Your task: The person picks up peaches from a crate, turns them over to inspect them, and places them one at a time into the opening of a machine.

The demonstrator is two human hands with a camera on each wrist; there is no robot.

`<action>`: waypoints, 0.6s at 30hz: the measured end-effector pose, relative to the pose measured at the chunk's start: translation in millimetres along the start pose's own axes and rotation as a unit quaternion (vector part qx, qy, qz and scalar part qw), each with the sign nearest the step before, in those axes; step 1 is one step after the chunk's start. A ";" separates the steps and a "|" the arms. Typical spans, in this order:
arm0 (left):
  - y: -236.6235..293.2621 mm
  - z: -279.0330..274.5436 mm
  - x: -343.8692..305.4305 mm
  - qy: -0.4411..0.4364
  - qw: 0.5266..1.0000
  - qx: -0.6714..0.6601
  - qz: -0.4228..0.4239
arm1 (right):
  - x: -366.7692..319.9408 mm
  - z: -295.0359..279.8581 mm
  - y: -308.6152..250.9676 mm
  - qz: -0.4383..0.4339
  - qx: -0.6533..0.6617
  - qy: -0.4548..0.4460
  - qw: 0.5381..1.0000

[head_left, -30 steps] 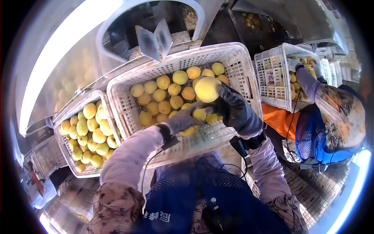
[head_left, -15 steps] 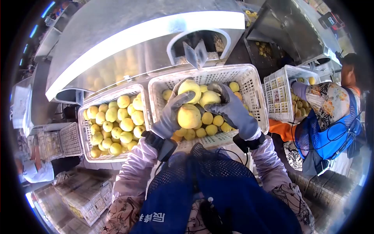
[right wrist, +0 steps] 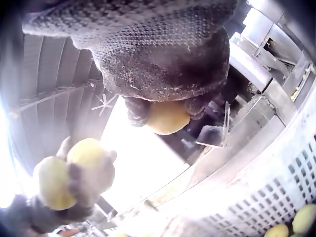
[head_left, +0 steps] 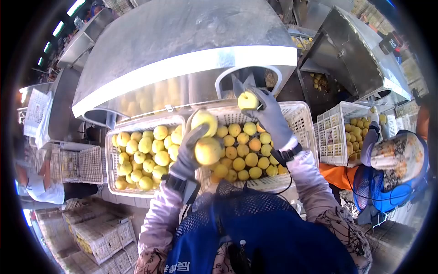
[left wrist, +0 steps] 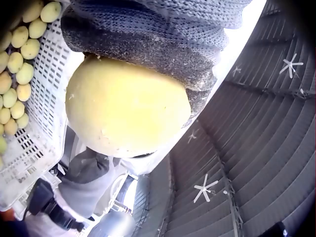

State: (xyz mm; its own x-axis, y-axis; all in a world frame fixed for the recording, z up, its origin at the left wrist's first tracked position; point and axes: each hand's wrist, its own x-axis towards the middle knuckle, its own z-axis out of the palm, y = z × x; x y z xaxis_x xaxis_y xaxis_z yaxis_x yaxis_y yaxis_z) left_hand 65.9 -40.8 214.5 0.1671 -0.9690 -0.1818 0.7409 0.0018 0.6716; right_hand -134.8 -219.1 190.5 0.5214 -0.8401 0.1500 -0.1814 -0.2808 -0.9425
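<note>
Two yellow fruits, an upper one (head_left: pixel 204 122) and a lower one (head_left: pixel 208 151), are held by the gloved left hand (head_left: pixel 186 157) above the left end of the middle crate (head_left: pixel 299 112). In the left wrist view one large yellow fruit (left wrist: pixel 126 106) lies against the dark glove (left wrist: pixel 148 49). The gloved right hand (head_left: pixel 273 119) grips a yellow fruit (head_left: pixel 247 100) in its fingers over the crate's far rim, near the machine's arched opening (head_left: pixel 219 84). In the right wrist view that fruit (right wrist: pixel 168 117) shows between the fingertips of the glove (right wrist: pixel 163 69).
A second crate of yellow fruit (head_left: pixel 109 160) stands at the left. The metal machine (head_left: pixel 182 27) runs behind both crates. At the right, another person (head_left: pixel 397 160) in a blue vest reaches into a white crate (head_left: pixel 331 137). Stacked crates (head_left: pixel 102 233) stand at lower left.
The hands have moved apart. The right hand has gone up toward the arched opening with its fruit; the left hand still holds two fruits. The head view has shifted, showing more of the machine.
</note>
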 end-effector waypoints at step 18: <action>-44.8 -80.3 -73.0 0.183 0.979 0.054 -0.075 | 61.5 26.6 33.6 -0.014 -0.267 0.098 0.959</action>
State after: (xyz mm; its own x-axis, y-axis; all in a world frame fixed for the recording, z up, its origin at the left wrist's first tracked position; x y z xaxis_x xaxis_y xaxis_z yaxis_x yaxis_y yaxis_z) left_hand 72.7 49.7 140.0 0.2991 -0.8028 -0.5158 0.7045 -0.1788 0.6868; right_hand -86.6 -267.9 160.1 0.3739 -0.8857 0.2751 -0.5977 -0.4570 -0.6587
